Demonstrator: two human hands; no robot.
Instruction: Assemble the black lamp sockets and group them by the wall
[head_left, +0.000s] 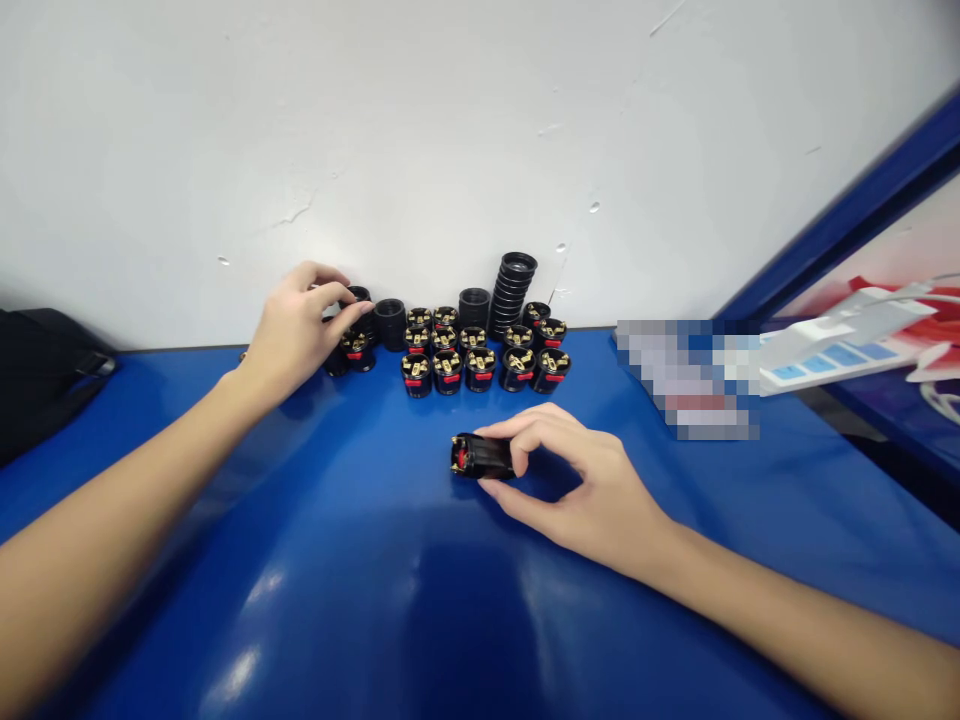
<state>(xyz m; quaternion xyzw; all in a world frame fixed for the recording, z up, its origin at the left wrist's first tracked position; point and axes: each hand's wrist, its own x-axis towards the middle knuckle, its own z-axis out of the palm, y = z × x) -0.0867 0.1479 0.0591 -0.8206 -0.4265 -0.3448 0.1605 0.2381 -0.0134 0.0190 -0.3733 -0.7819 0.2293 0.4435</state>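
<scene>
Right hand (596, 485): pinching black socket (489, 458), three-o'clock end hidden
Left hand (298, 315): ten o'clock, at black rings (365, 323); cannot tell grip

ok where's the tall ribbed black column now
In the head view, the tall ribbed black column stands just right of centre at the back of the blue table, by the white wall, right of a shorter black cylinder.

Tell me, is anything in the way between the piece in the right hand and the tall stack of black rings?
Yes: upright black cylinders with brass-coloured contacts stand in rows just in front of the tall ring stack, between it and the held black cylinder in the right hand.
</scene>
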